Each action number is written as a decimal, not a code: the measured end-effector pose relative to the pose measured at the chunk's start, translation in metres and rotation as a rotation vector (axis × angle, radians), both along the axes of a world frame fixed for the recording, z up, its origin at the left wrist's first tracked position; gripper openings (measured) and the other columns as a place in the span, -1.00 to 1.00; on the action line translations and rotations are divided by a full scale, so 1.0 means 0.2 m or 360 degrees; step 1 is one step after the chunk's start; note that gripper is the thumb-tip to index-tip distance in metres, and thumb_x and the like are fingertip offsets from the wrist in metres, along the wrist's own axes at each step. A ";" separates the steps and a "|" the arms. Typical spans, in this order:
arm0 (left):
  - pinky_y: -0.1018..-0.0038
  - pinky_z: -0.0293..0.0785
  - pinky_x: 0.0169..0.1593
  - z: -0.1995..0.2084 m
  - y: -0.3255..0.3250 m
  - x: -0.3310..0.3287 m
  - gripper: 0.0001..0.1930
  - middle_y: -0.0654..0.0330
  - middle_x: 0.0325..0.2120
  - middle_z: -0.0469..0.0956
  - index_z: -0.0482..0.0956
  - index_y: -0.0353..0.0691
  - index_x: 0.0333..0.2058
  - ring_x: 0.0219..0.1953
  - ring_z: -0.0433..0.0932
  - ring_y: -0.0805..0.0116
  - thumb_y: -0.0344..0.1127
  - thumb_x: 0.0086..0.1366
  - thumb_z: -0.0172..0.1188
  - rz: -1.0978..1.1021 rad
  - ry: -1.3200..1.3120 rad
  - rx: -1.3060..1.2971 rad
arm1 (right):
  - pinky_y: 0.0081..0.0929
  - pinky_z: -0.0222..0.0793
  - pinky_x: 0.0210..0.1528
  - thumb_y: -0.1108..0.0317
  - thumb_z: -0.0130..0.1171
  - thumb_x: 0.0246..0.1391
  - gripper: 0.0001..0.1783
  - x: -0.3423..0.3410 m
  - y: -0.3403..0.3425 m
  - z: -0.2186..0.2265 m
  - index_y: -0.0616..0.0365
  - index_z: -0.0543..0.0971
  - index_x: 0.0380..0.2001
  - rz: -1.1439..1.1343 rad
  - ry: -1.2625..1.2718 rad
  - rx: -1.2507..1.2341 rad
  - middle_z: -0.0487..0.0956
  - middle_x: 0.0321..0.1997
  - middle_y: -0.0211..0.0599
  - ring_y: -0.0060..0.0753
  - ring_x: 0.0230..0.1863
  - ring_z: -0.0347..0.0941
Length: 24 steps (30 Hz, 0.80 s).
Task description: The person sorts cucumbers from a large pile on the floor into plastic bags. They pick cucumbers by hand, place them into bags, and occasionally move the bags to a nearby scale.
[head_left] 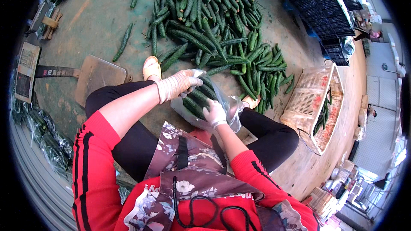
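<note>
Between my knees sits a clear plastic bag [193,120] with several dark green cucumbers [194,108] in it. My left hand [182,84], in a pale glove with a ribbed cuff, is closed at the bag's far left rim, its fingers bent around the film; part of its grip is hidden. On the bag's right side, my right hand [215,113], in a thin white glove, curls its fingers against the end of a cucumber inside. Beyond the bag spreads a large heap of loose cucumbers [205,13] on the floor.
A platform scale [100,79] stands left of my leg, its display [28,72] further left. Cucumbers in plastic bags [51,139] lie at the left edge. To the right a cream plastic crate [306,98] leans over with cucumbers inside; black crates [319,4] are stacked behind it.
</note>
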<state>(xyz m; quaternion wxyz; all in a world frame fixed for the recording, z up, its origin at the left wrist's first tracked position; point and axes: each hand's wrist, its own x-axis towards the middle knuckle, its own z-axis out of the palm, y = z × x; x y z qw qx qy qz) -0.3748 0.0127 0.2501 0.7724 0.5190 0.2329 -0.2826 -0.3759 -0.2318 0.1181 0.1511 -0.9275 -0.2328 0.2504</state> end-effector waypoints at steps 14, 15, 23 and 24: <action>0.65 0.22 -0.62 -0.09 -0.01 0.02 -0.68 0.40 -0.69 0.39 0.52 -0.16 -0.05 -0.67 0.34 0.61 -0.20 0.25 0.09 -0.0359 -0.0137 0.0284 | -0.22 0.34 0.06 0.35 0.21 -0.14 -0.39 0.16 0.09 -0.18 -0.07 0.40 0.09 -0.0146 0.0083 0.0191 0.46 -0.04 -0.07 -0.03 -0.01 0.40; 0.65 0.23 -0.62 -0.07 -0.02 0.02 -0.69 0.39 -0.69 0.41 0.53 -0.16 -0.08 -0.67 0.36 0.61 -0.18 0.26 0.08 -0.0508 -0.0099 0.0305 | -0.22 0.34 0.07 0.36 0.21 -0.14 -0.39 0.15 0.06 -0.18 -0.07 0.40 0.09 -0.0200 0.0071 0.0223 0.46 -0.03 -0.06 -0.03 -0.01 0.40; 0.47 0.39 -0.41 0.05 -0.15 -0.06 -0.66 0.26 -0.63 0.54 0.53 -0.26 -0.34 -0.56 0.46 0.47 -0.06 0.28 0.02 -0.1444 -0.0124 0.0336 | -0.32 0.42 -0.05 0.15 0.16 0.03 -0.66 0.46 -0.10 0.01 0.14 0.60 -0.20 -0.0013 0.0886 0.0284 0.62 -0.25 -0.12 -0.21 -0.22 0.54; 0.48 0.40 -0.40 0.07 -0.15 -0.06 -0.67 0.26 -0.62 0.55 0.53 -0.26 -0.32 -0.55 0.47 0.48 -0.07 0.28 0.01 -0.1394 -0.0062 0.0330 | -0.48 0.44 -0.11 0.17 0.15 0.08 -0.69 0.52 -0.16 0.01 0.21 0.62 -0.29 -0.0490 0.1490 0.0646 0.64 -0.27 -0.22 -0.44 -0.26 0.54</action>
